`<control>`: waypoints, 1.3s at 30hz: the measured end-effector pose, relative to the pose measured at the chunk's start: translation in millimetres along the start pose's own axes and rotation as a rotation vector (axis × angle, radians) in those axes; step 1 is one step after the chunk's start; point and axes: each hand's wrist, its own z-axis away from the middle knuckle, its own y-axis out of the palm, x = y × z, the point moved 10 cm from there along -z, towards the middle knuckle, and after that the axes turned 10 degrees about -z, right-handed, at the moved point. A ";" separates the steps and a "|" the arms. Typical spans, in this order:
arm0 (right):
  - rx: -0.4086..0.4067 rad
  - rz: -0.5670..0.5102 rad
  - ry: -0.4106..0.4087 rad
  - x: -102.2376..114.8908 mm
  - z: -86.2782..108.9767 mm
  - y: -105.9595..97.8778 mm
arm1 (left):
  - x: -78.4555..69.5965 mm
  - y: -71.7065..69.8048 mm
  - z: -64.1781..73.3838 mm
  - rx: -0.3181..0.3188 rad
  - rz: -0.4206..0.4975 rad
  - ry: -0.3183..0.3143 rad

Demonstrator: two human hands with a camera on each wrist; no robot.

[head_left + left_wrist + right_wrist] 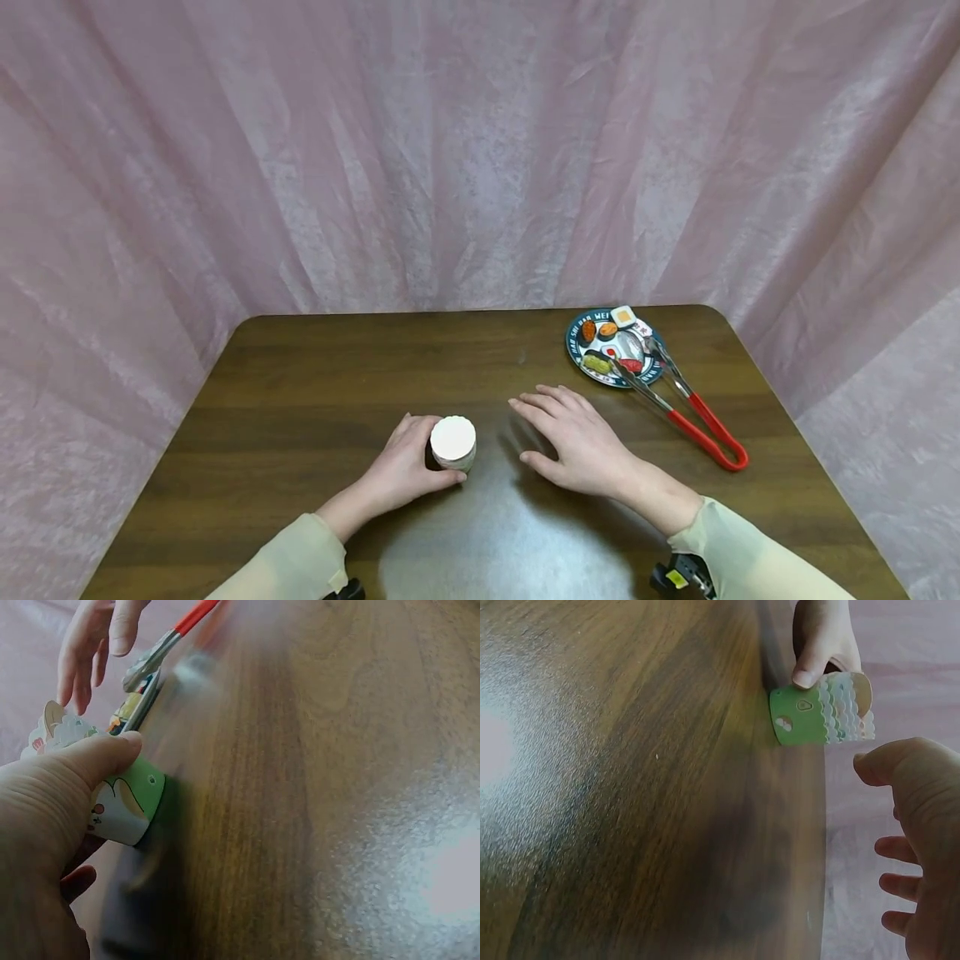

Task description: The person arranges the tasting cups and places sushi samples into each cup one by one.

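Observation:
Between the thumb and fingers of my left hand [411, 460] is a small, green printed paper cup-like stack [453, 443], with a round white top in the head view. From the side, the right wrist view shows its green base and several scalloped white layers [841, 709]. The green base is low at the tabletop in the left wrist view. To the right of it hovers my right hand [573, 442], fingers spread and relaxed, holding nothing. The right thumb points towards the stack across a gap.
At the back right stands a round blue-rimmed plate [573, 348] bearing several small sushi-like pieces. Tongs [693, 412] with red handles lean with their tips on that plate, handle end on the wooden table [360, 367]. A pink curtain [450, 167] hangs behind the table's far edge.

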 end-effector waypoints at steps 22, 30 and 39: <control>0.061 -0.117 0.068 22.1 -39.0 17.8 | 9.8 2.7 5.9 0.063 0.185 -0.103; 0.049 -0.132 0.110 38.0 -55.8 31.0 | 9.1 5.2 2.9 0.015 0.185 -0.103; 0.015 -0.045 0.131 49.8 -67.8 38.0 | 11.2 3.6 3.2 -0.019 0.166 -0.105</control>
